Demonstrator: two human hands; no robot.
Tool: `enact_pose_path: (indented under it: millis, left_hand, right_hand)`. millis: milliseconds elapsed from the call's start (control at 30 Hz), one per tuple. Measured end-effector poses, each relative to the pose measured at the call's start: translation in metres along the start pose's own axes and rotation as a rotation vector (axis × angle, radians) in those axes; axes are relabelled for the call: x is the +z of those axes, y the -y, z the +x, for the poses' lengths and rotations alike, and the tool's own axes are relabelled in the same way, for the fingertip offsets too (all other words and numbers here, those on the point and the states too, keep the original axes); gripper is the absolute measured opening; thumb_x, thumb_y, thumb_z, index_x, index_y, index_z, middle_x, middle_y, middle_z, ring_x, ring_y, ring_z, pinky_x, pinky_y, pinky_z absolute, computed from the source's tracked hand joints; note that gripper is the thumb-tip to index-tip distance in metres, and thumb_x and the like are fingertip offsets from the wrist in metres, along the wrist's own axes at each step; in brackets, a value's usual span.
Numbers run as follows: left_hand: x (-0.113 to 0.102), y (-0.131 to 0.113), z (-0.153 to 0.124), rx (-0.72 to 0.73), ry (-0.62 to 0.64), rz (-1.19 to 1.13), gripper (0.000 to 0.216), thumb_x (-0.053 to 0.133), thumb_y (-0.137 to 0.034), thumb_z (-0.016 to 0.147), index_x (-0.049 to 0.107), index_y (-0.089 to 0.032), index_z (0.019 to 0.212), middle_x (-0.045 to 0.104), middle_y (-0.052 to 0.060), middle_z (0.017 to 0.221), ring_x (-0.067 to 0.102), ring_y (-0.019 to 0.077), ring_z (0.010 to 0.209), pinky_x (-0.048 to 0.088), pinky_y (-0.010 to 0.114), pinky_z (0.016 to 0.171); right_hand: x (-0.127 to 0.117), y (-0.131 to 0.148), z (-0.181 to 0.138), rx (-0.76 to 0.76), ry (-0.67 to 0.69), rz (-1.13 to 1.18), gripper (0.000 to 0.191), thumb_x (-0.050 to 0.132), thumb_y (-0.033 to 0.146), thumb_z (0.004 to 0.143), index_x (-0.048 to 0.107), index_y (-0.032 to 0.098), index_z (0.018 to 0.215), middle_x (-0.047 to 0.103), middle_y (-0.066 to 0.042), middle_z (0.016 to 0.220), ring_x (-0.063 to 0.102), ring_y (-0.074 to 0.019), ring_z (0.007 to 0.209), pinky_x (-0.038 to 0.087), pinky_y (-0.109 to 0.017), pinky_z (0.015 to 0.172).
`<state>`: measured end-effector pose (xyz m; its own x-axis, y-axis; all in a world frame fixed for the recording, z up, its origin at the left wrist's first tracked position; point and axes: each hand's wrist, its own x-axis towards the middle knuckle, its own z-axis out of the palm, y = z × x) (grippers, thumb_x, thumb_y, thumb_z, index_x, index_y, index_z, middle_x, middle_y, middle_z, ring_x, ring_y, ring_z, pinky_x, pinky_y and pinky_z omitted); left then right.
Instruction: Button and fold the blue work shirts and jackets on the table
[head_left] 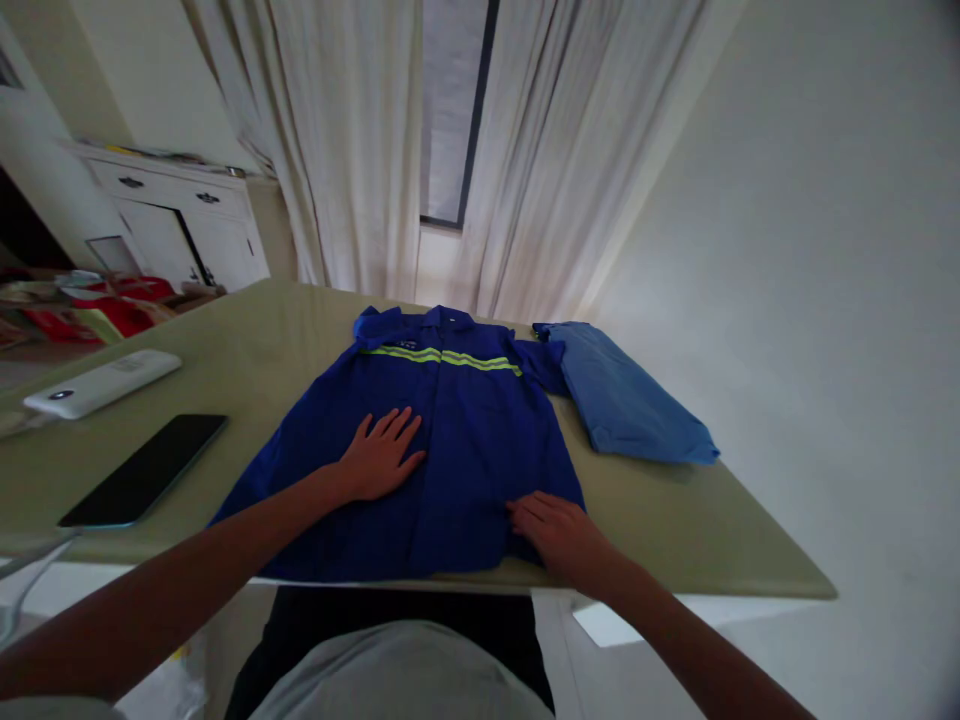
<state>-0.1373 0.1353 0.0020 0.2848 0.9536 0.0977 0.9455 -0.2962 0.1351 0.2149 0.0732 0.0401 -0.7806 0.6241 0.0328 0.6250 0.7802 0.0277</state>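
A dark blue short-sleeved work shirt [480,440] lies spread front up on the table, collar towards the window. A yellow-green and silver reflective stripe crosses its chest. My left hand [381,458] rests flat on the left front panel, fingers spread. Near the lower right side of the shirt, my right hand [551,530] has its fingers bent and closed on the cloth by the hem. The thumb of that hand is hidden. Part of the hem around it is lifted and uneven.
A folded lighter blue garment [630,395] lies right of the shirt, near the wall. On the left are a black phone [146,472] and a white device [105,383] with cables. The table's front edge [675,590] runs close to my body. Curtains [352,150] hang behind.
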Motion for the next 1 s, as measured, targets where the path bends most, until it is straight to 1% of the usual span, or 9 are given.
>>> enact_pose_path:
  millis: [167,300,400,500,600,733,833,900,1000]
  left_hand:
    - [-0.038,-0.023,-0.038,0.141,0.020,-0.170,0.056,0.044,-0.069,0.097,0.069,-0.023,0.118,0.071,0.012,0.122,0.066,0.0309,0.110,0.046,0.046,0.100]
    - [-0.053,-0.001,0.022,-0.021,-0.112,-0.162,0.039,0.051,-0.048,0.098,0.065,-0.018,0.119,0.070,0.014,0.118,0.064,0.0299,0.113,0.047,0.042,0.099]
    - [-0.049,0.030,0.081,-0.253,-0.223,0.038,0.046,0.056,-0.041,0.093,0.061,-0.015,0.132,0.063,0.021,0.133,0.054,0.0389,0.129,0.045,0.051,0.103]
    - [-0.048,0.077,0.112,-0.368,-0.148,0.073,0.036,0.049,-0.033,0.096,0.067,-0.015,0.121,0.067,0.022,0.127,0.061,0.0389,0.121,0.049,0.051,0.097]
    - [-0.062,0.139,0.114,-0.627,-0.221,-0.053,0.038,0.039,-0.031,0.100,0.065,-0.014,0.121,0.069,0.022,0.123,0.068,0.0358,0.106,0.053,0.049,0.087]
    - [-0.085,0.194,0.103,-1.037,-0.579,-0.026,0.047,0.046,-0.028,0.096,0.054,-0.008,0.138,0.057,0.027,0.141,0.056,0.0444,0.126,0.051,0.059,0.093]
    - [-0.078,0.177,0.111,-0.675,-0.600,0.136,0.052,0.044,-0.023,0.096,0.052,-0.018,0.147,0.053,0.018,0.151,0.049,0.0425,0.135,0.043,0.062,0.104]
    - [-0.060,0.143,0.128,-0.246,-0.322,0.108,0.049,0.040,-0.028,0.099,0.057,-0.023,0.145,0.061,0.012,0.145,0.055,0.0348,0.133,0.042,0.054,0.110]
    - [-0.021,0.094,0.161,-0.037,-0.070,-0.008,0.058,0.036,-0.051,0.102,0.049,-0.029,0.155,0.044,0.008,0.164,0.042,0.0324,0.148,0.032,0.052,0.120]
  right_hand:
    - [-0.047,0.034,-0.045,-0.012,0.219,0.215,0.033,0.047,0.038,0.109,0.067,0.021,0.088,0.073,-0.002,0.086,0.068,-0.0168,0.077,0.049,-0.027,0.070]
    - [-0.053,-0.006,0.016,0.055,0.031,0.230,0.038,0.046,0.048,0.108,0.070,0.020,0.104,0.074,-0.006,0.101,0.070,-0.0205,0.093,0.051,-0.031,0.085]
    - [-0.034,-0.060,0.093,0.155,-0.175,0.292,0.034,0.046,0.040,0.109,0.068,0.018,0.122,0.070,-0.010,0.125,0.065,-0.0228,0.119,0.046,-0.035,0.106]
    - [-0.005,-0.103,0.151,0.269,-0.186,0.316,0.041,0.052,0.039,0.106,0.061,0.016,0.138,0.061,-0.015,0.144,0.058,-0.0244,0.132,0.042,-0.036,0.115]
    - [0.022,-0.127,0.183,0.377,-0.129,0.249,0.050,0.050,0.048,0.105,0.059,0.016,0.143,0.055,-0.018,0.151,0.055,-0.0291,0.138,0.042,-0.042,0.115]
    - [0.047,-0.148,0.216,0.470,-0.117,0.144,0.066,0.040,0.059,0.105,0.052,0.014,0.151,0.043,-0.021,0.161,0.044,-0.0351,0.146,0.035,-0.051,0.118]
    - [0.057,-0.171,0.248,0.474,-0.130,0.149,0.066,0.036,0.058,0.106,0.045,0.016,0.157,0.039,-0.017,0.165,0.036,-0.0310,0.152,0.027,-0.050,0.122]
    - [0.058,-0.189,0.268,0.484,-0.133,0.165,0.063,0.041,0.055,0.106,0.045,0.019,0.157,0.040,-0.015,0.164,0.036,-0.0283,0.152,0.024,-0.047,0.124]
    - [0.049,-0.211,0.293,0.542,-0.176,0.167,0.054,0.047,0.046,0.106,0.052,0.015,0.151,0.046,-0.019,0.160,0.040,-0.0292,0.148,0.023,-0.047,0.121]
